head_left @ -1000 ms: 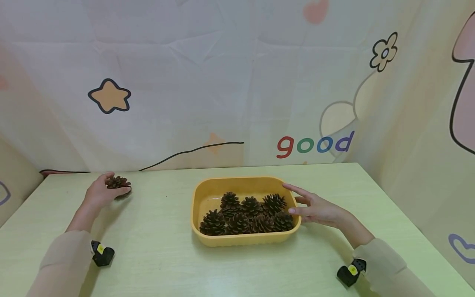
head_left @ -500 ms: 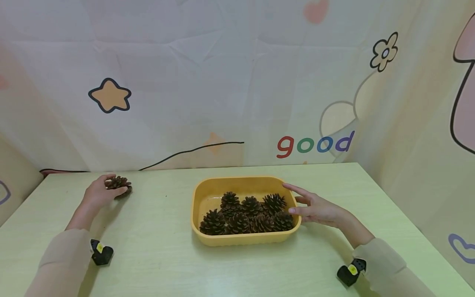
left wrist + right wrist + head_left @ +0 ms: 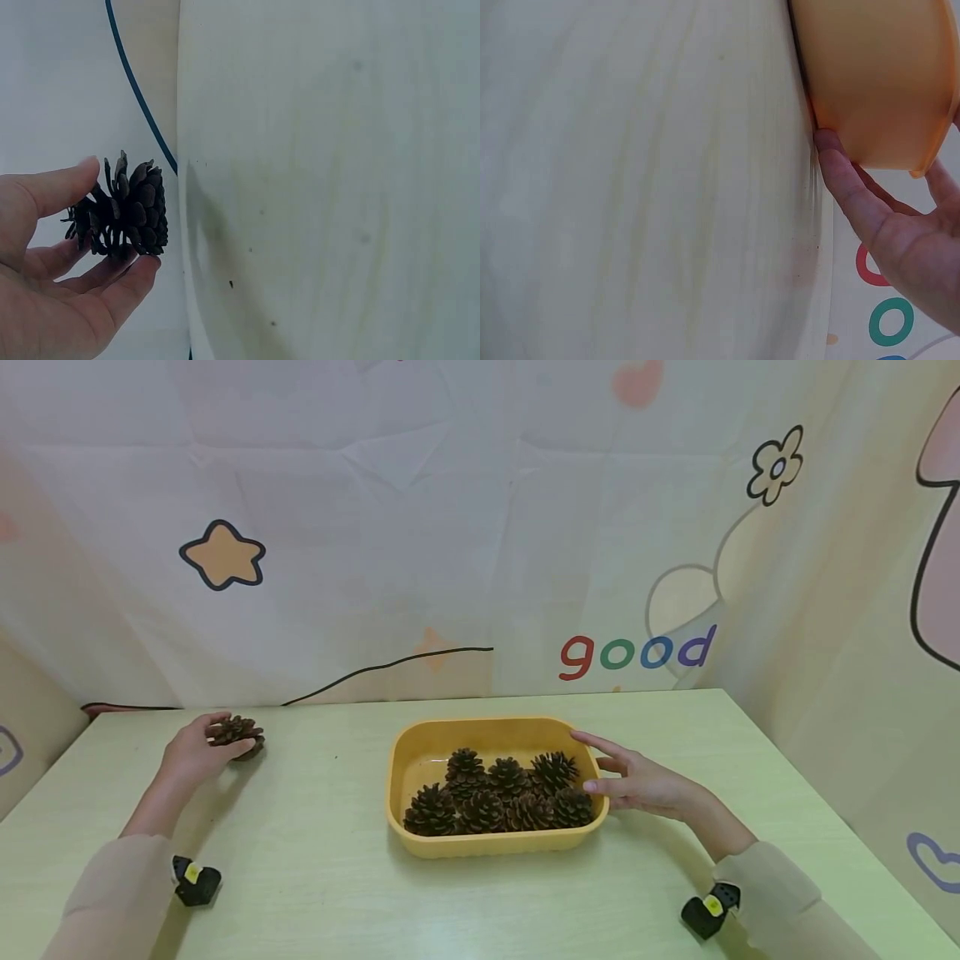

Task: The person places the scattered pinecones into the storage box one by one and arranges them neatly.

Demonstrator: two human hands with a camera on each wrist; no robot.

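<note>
At the far left of the table, my left hand (image 3: pixel 195 753) holds a brown pine cone (image 3: pixel 238 732) between thumb and fingers. In the left wrist view the thumb lies on one side of the pine cone (image 3: pixel 139 206) and the curled fingers on the other. A yellow plastic basin (image 3: pixel 491 843) stands at the middle of the table with several pine cones (image 3: pixel 482 812) in it. My right hand (image 3: pixel 648 783) grips the basin's right end, thumb tip over the rim. In the right wrist view, a fingertip of the right hand (image 3: pixel 907 240) reaches low on the basin's outer wall (image 3: pixel 877 82).
The pale wooden table (image 3: pixel 315 877) runs back to a printed cloth (image 3: pixel 360 552) hung behind it. More cloth hangs along the right side (image 3: pixel 862 635). A black wrist camera (image 3: pixel 197 882) sits on the left forearm, another black camera (image 3: pixel 708 912) on the right.
The left hand, with the pine cone in it, has shifted very slightly left. The left forearm has shifted left too. The right hand and the basin have stayed in place.
</note>
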